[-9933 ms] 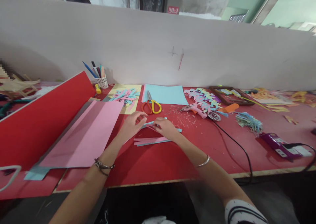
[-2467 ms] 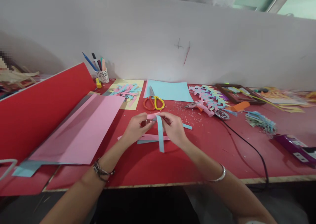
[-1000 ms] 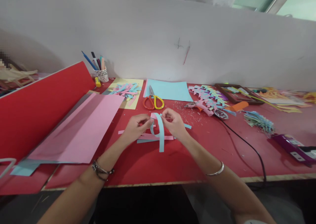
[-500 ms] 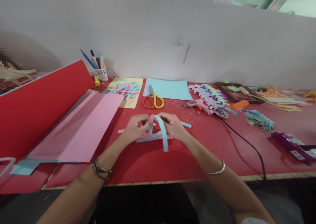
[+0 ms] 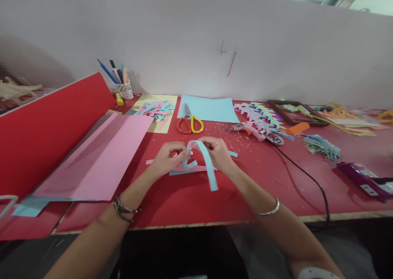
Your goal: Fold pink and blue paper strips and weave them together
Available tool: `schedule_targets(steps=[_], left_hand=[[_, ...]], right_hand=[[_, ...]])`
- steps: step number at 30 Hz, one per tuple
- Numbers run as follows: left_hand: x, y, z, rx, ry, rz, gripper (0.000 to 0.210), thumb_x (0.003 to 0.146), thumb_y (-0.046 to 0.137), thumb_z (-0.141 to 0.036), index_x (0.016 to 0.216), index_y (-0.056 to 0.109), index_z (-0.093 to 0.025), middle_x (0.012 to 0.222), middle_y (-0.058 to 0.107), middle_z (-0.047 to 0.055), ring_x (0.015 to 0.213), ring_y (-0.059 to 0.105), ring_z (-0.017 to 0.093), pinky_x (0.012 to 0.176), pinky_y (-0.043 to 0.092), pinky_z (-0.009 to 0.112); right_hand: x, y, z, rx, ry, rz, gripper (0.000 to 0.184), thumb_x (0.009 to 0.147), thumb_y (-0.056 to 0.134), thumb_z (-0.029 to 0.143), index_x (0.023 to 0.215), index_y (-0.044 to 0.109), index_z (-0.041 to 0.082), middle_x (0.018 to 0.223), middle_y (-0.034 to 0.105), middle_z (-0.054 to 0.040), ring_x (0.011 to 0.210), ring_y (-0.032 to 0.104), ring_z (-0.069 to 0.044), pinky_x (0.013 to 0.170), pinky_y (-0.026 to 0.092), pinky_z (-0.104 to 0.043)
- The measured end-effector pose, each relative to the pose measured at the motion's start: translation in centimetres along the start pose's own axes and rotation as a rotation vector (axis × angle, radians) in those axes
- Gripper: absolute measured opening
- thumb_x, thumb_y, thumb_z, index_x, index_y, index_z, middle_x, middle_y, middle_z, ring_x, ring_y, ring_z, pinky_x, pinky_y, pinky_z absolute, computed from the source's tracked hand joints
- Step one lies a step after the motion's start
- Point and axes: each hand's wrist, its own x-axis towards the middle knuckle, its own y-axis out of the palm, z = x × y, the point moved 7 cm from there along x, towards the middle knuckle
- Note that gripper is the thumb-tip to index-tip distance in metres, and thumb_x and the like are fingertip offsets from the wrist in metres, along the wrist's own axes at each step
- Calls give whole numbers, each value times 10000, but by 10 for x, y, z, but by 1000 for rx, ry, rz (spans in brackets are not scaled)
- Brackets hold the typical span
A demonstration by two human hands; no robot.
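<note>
Between my two hands, paper strips in light blue and pink are joined in a curve above the red table. My left hand (image 5: 168, 157) pinches them near a small fold on the left. At the right side of the curve, my right hand (image 5: 217, 151) has its fingers closed on the strip. A long light-blue paper strip (image 5: 208, 164) arches over and hangs down toward the table. Beneath my hands lie loose strips, among them a pink paper strip (image 5: 201, 168). My right fingertips are partly hidden behind the blue strip.
Scissors (image 5: 190, 123) with red and yellow handles lie beyond my hands. A glue gun (image 5: 251, 130) with a black cord is to the right, near folded paper chains (image 5: 258, 114). Pink sheets (image 5: 101, 160) lean at left. A purple power strip (image 5: 365, 180) sits at far right.
The hanging end of the blue strip has swung a little to the right, and the curve is wider. Both hands stay in nearly the same place.
</note>
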Motion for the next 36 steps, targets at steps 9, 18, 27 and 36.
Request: schedule_targets(steps=[9, 18, 27, 36], left_hand=[[2, -4, 12, 9, -47, -55, 266, 727, 483, -357, 566, 538, -153, 500, 493, -35, 476, 428, 76, 458, 355, 183], [1, -4, 12, -65, -67, -69, 256, 723, 483, -368, 712, 622, -153, 630, 619, 9, 579, 535, 115, 561, 443, 218], [0, -9, 5, 20, -13, -156, 263, 722, 490, -395, 759, 606, -161, 742, 661, 35, 698, 589, 147, 668, 469, 248], [2, -9, 7, -27, -26, -145, 210, 670, 580, -359, 745, 591, -163, 707, 643, 18, 666, 574, 125, 645, 466, 237]], right_hand=[[1, 0, -3, -28, -14, -20, 131, 681, 538, 271, 622, 577, 161, 516, 523, 31, 434, 406, -52, 432, 326, -183], [-5, -4, 10, -263, -206, -98, 104, 716, 526, 253, 684, 602, 190, 616, 615, 1, 577, 539, -110, 567, 408, -220], [-10, 9, 22, -680, -478, -78, 173, 773, 450, 224, 640, 560, 214, 591, 630, 26, 497, 472, -91, 715, 327, -275], [-12, 10, 25, -738, -526, -109, 164, 788, 426, 231, 665, 534, 218, 599, 640, 30, 507, 493, -102, 738, 307, -286]])
